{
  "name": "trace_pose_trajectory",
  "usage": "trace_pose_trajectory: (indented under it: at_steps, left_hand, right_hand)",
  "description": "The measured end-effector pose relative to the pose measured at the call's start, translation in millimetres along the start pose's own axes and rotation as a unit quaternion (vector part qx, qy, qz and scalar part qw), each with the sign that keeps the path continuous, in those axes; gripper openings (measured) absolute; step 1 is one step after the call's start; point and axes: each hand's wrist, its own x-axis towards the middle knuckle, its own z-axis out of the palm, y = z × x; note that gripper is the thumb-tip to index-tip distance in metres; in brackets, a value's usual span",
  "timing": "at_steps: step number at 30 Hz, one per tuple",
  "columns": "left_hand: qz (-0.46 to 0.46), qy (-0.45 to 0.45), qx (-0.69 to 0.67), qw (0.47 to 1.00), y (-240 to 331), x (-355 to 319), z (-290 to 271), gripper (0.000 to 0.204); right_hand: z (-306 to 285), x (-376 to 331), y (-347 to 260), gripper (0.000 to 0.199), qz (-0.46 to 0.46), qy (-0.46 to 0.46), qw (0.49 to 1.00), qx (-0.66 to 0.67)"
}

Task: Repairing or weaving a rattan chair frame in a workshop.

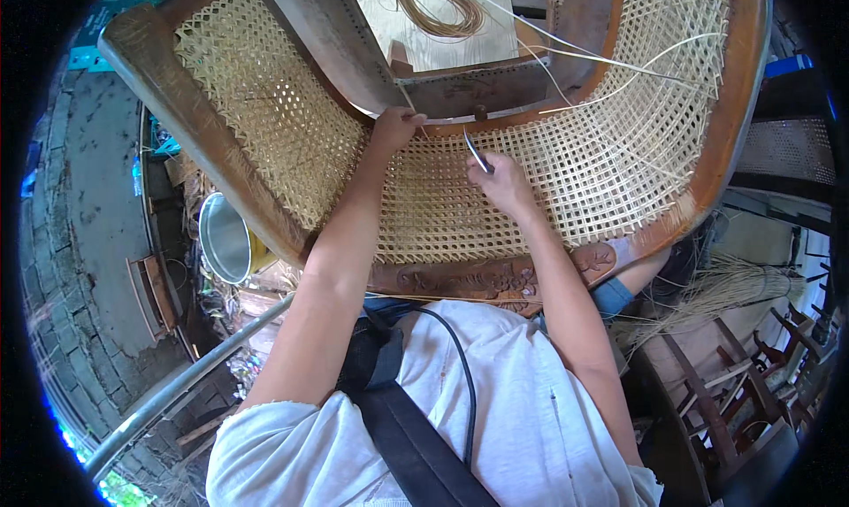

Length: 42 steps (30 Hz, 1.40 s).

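Observation:
A wooden chair frame (221,166) with woven cane panels lies tilted across my lap. My left hand (394,127) pinches a thin cane strand at the upper edge of the woven seat (460,197), beside the dark wooden rail (478,87). My right hand (502,181) rests on the weave a little lower and to the right, shut on a slim metal tool (478,150) whose tip points up toward the rail. Loose pale cane strands (619,73) run from the weave across the right panel.
A bundle of raw cane (438,7) hangs at the top. A shiny metal bowl (225,239) sits at the lower left near a metal rail (177,392). Dry fibre bundles (734,286) and wooden chair frames (752,383) stand at right. Stone paving (88,197) lies left.

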Motion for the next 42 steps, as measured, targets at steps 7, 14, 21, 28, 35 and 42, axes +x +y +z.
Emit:
trace_pose_trajectory:
  at_steps: [7,14,21,28,35,42]
  left_hand:
    - [0.047,0.083,0.061,0.994,7.4,-7.7,10.0,0.029]
    - [-0.049,0.000,-0.017,0.999,12.6,-2.9,-2.6,0.030]
    - [0.003,0.112,0.209,0.972,22.9,-7.1,13.7,0.043]
    - [0.246,-0.374,-0.062,0.892,177.9,-127.1,101.7,0.040]
    - [0.264,-0.288,-0.288,0.874,198.6,-73.0,-25.9,0.025]
    - [0.353,-0.271,-0.010,0.895,180.7,-52.5,10.4,0.029]
  right_hand:
    - [5.5,27.7,-0.5,0.020,-0.044,-0.026,0.977,-0.205]
    - [-99.3,-99.6,21.7,0.025,0.077,0.013,0.958,-0.277]
    - [-146.2,-159.7,34.7,0.016,-0.119,0.162,0.911,-0.361]
    - [-151.0,-163.8,-29.2,0.013,0.015,0.129,0.980,0.152]
    - [-62.5,-71.7,-4.4,0.027,0.070,0.092,0.993,-0.014]
    - [36.3,17.0,19.1,0.024,-0.032,0.130,0.989,-0.058]
